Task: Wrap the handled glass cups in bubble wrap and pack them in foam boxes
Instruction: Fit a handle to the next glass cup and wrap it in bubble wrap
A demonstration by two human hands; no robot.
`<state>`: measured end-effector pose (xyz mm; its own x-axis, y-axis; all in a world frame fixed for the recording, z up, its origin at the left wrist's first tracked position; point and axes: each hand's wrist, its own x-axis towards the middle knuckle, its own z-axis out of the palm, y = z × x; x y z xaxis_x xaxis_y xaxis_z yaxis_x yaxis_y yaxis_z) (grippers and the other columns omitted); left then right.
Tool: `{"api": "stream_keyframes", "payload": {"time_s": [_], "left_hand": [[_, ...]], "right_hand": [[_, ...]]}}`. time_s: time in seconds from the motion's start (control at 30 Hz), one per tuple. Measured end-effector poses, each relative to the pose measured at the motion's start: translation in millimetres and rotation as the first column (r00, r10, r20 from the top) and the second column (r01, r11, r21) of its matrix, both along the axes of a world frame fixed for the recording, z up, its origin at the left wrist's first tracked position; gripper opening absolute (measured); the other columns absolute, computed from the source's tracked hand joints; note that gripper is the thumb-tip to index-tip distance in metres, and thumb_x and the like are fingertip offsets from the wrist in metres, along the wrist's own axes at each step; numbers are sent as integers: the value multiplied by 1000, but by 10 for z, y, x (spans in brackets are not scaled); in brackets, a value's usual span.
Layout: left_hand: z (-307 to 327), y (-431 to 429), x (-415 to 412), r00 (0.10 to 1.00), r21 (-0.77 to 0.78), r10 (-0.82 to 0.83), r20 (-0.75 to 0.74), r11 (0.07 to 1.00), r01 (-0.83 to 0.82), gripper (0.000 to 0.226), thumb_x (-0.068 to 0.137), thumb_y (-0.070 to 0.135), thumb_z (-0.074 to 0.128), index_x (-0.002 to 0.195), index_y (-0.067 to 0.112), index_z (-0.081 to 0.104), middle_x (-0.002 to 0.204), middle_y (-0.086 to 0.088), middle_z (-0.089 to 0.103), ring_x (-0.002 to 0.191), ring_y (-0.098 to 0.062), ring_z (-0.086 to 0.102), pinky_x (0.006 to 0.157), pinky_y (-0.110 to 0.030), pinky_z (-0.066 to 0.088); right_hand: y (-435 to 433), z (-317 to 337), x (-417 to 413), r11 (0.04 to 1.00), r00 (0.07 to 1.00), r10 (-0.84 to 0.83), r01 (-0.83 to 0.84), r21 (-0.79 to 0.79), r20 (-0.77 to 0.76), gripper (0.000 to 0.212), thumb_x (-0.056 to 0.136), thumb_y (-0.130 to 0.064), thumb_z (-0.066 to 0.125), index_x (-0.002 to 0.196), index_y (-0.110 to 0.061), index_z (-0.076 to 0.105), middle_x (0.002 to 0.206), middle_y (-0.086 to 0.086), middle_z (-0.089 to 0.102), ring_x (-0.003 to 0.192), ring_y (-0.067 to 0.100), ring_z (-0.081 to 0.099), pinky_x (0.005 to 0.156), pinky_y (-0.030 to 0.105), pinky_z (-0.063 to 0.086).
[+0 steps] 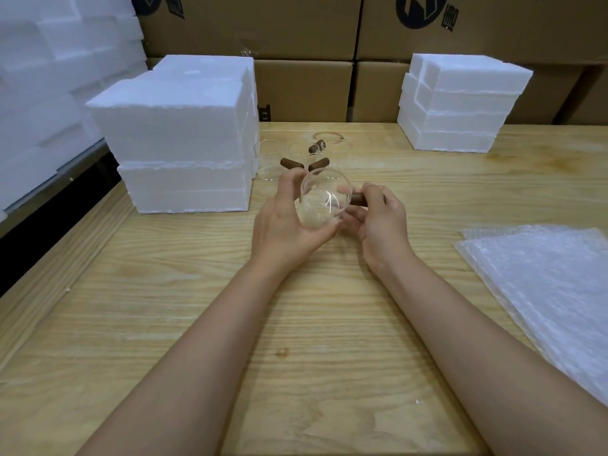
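A big wooden table [164, 291] fills most of the view. Behind it, at 12 o'clock, brown cardboard boxes [302, 90] are stacked like a wall. At 9 to 10 o'clock, off the table's edge, there is a tall pile of white foam [49, 77]. On the table at 10 o'clock sits a big stack of foam boxes [177, 143]. A smaller foam stack [460, 103] sits at 1 o'clock. Flat sheets of bubble wrap [543, 284] lie at 4 o'clock, near the table's right edge.

Two bare arms reach in from 6 o'clock and meet in the middle. The left hand [283, 222] curls around the round side of a glass cup [322, 202]. The right hand [378, 218] holds the same cup by its brown handle [358, 199], with fingers and thumb around it. The cup is up off the table, tipped so its open mouth faces the camera.

Just past the hands, at 12 o'clock, more clear cups [273, 159] with brown handles stand on the table, beside the big foam stack.
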<state>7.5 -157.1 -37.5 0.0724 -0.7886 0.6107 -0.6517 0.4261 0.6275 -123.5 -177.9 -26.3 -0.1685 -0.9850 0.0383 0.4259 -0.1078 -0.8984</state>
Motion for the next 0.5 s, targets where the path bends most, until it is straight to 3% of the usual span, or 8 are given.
{"api": "stream_keyframes", "payload": {"time_s": [0.13, 0.27, 0.33, 0.4, 0.5], "left_hand": [[-1, 47, 4, 999, 110, 7, 50, 994, -12, 85, 66, 44, 80, 138, 29, 36, 95, 21, 53, 89, -5, 58, 77, -29, 48], [-26, 89, 42, 992, 237, 44, 116, 969, -71, 78, 62, 55, 78, 126, 30, 42, 98, 15, 60, 92, -9, 62, 81, -34, 50], [-45, 96, 57, 988, 284, 60, 145, 954, -100, 78, 60, 60, 76, 122, 28, 41, 98, 16, 61, 93, -11, 63, 78, -32, 48], [-59, 113, 64, 985, 317, 72, 155, 941, -119, 78, 59, 62, 75, 121, 30, 40, 97, 17, 62, 94, -11, 63, 76, -30, 47], [-66, 129, 74, 983, 332, 76, 164, 935, -128, 77, 59, 61, 76, 121, 32, 40, 99, 16, 64, 96, -12, 63, 80, -34, 51]], "right_hand": [[15, -52, -46, 999, 958, -34, 30, -20, -285, 23, 98, -26, 51, 80, -11, 50, 80, 6, 67, 65, 23, 71, 54, 30, 56], [31, -103, -77, 995, 837, -93, 63, -73, -539, 28, 95, -30, 55, 72, -15, 48, 69, -3, 61, 72, 22, 70, 68, 41, 58], [28, -145, -89, 991, 736, -132, 74, -115, -664, 29, 95, -33, 55, 70, -18, 49, 68, -7, 61, 71, 6, 66, 68, 25, 52], [38, -162, -83, 986, 662, -164, 95, -135, -731, 30, 95, -34, 54, 68, -21, 49, 65, -12, 57, 59, -5, 54, 55, 7, 37], [42, -178, -100, 987, 619, -157, 107, -115, -769, 30, 96, -34, 53, 70, -19, 49, 66, -13, 53, 60, -2, 47, 53, 5, 34]]}}
